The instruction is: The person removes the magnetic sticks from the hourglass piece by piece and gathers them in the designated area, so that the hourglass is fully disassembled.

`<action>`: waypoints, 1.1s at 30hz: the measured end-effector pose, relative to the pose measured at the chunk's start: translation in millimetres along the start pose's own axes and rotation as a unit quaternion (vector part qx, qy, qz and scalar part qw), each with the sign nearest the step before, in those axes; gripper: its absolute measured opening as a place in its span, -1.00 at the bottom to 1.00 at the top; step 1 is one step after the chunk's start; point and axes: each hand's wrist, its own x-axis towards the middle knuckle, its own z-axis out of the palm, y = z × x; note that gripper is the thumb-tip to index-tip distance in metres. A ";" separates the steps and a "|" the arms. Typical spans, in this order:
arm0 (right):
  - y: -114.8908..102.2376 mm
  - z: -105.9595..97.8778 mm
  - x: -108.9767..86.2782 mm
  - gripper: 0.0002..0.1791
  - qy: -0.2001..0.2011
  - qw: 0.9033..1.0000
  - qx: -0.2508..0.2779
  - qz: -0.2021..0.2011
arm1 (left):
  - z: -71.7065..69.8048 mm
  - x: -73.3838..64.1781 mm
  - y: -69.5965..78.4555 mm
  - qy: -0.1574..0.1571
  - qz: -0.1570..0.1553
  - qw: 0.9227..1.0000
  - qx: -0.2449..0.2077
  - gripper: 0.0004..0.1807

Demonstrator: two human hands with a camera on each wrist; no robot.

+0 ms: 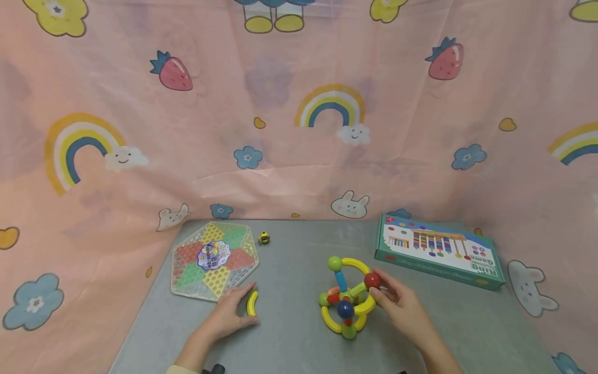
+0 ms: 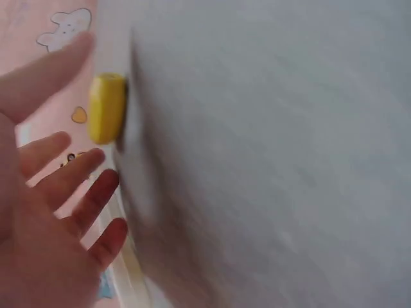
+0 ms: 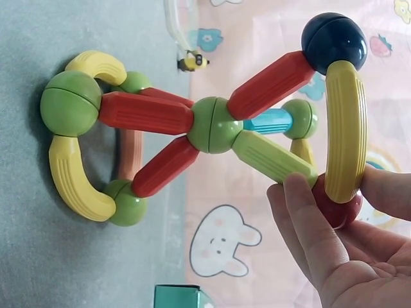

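My right hand (image 1: 402, 306) grips the red ball (image 1: 372, 280) on the side of a ball-and-rod construction toy (image 3: 148, 114). The toy stands on the table, with green balls, a dark blue ball (image 3: 334, 43), straight red, blue and green rods, and curved yellow rods. A loose curved yellow rod (image 1: 252, 303) lies on the table to its left. My left hand (image 1: 229, 312) is spread around that rod, thumb on the near side and fingers on the far side. In the left wrist view a gap shows between the rod (image 2: 107, 109) and the fingers (image 2: 96, 192).
A hexagonal star-pattern game board (image 1: 189, 272) lies at the left, just beyond my left hand. Near its right corner sits a small yellow-and-black bee figure (image 1: 264, 238). A green game box (image 1: 439, 250) rests at the back right, before a pink patterned cloth (image 1: 289, 182).
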 end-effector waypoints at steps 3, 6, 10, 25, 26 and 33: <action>-0.7 0.3 0.4 -0.35 0.000 1.000 0.001 -0.004 | -0.8 6.6 13.4 0.058 0.046 0.996 -0.040 -0.31; -1.4 0.3 0.5 -0.36 0.001 1.000 0.003 -0.005 | -0.3 17.5 35.0 0.111 0.107 0.982 -0.106 -0.48; -2.0 -0.3 0.5 -0.36 0.001 1.000 0.003 -0.002 | 4.8 36.7 70.8 0.091 0.157 0.960 -0.214 -0.44; 0.0 1.6 0.5 -0.33 0.008 0.999 0.026 0.016 | 45.3 95.8 165.7 -0.057 0.193 0.959 -0.202 -0.35; -0.2 2.4 0.5 -0.33 0.008 0.999 0.030 0.017 | 46.2 96.1 166.7 -0.051 0.200 0.960 -0.187 -0.39; -0.5 4.5 0.3 -0.29 0.014 0.999 0.015 0.031 | 50.4 93.8 171.9 -0.018 0.213 0.966 -0.144 -0.56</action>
